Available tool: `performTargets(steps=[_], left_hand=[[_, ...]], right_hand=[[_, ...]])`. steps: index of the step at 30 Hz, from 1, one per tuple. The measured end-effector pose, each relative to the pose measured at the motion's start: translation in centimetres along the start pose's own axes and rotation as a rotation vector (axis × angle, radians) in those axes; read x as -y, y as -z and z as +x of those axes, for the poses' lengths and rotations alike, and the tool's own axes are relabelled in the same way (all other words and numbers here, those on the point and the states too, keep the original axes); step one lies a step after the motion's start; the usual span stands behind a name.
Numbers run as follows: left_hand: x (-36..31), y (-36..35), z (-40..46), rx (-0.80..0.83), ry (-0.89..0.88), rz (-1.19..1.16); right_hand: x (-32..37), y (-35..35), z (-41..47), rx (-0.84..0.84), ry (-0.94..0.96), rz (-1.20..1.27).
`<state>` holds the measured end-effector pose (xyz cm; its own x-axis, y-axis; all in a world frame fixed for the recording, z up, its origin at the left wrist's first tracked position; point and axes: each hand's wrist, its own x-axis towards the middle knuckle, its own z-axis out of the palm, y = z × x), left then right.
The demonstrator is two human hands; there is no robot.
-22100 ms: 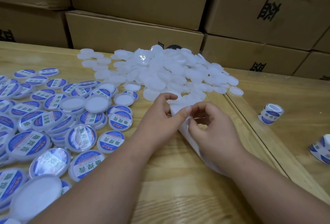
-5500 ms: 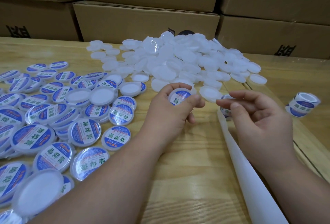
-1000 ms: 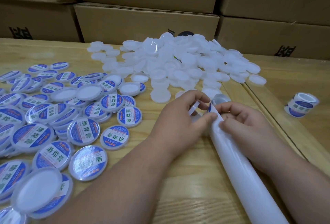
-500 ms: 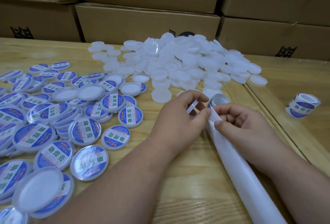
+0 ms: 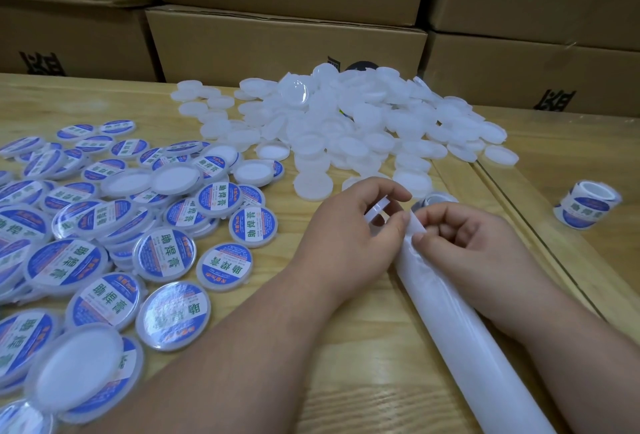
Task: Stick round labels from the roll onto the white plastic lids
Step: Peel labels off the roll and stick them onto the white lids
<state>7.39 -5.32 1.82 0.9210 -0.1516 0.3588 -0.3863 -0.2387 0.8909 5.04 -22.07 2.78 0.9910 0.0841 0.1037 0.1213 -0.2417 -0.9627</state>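
Note:
My left hand (image 5: 349,226) grips a white plastic lid (image 5: 377,208) on edge between thumb and fingers. My right hand (image 5: 464,246) pinches the white backing strip (image 5: 450,298) near its top end, thumb and forefinger close to my left thumb. The strip runs from the label roll (image 5: 434,197), mostly hidden behind my fingers, down toward the lower right. A heap of plain white lids (image 5: 346,122) lies beyond my hands. Lids with blue and white labels (image 5: 104,226) cover the table's left side.
A second label roll (image 5: 585,207) stands on the adjoining wooden table at right, past a seam (image 5: 519,212) between the tables. Stacked cardboard boxes (image 5: 287,35) wall off the back. Bare wood (image 5: 346,381) lies between my forearms.
Over the last second my hands stayed together at the strip's top end. The left thumb and right fingers shifted slightly along the strip; the lid remains in my left hand.

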Motion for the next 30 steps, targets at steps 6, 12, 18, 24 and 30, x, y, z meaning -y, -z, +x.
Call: performTargets(steps=[6, 12, 18, 24, 30], left_hand=[[0.10, -0.03, 0.03, 0.011, 0.007, 0.010], [0.07, -0.11, -0.07, -0.018, 0.027, 0.030], [0.19, -0.17, 0.19, -0.131, 0.055, 0.058], [0.51, -0.08, 0.50, -0.220, 0.102, 0.031], [0.31, 0.10, 0.51, -0.280, 0.151, -0.038]], right_hand=[[-0.09, 0.01, 0.05, -0.020, 0.015, -0.026], [-0.05, 0.06, 0.07, -0.006, 0.033, -0.024], [0.25, 0.21, -0.02, -0.031, 0.008, 0.023], [0.47, 0.27, -0.04, -0.053, -0.013, 0.049], [0.68, 0.34, -0.12, -0.099, -0.005, 0.028]])
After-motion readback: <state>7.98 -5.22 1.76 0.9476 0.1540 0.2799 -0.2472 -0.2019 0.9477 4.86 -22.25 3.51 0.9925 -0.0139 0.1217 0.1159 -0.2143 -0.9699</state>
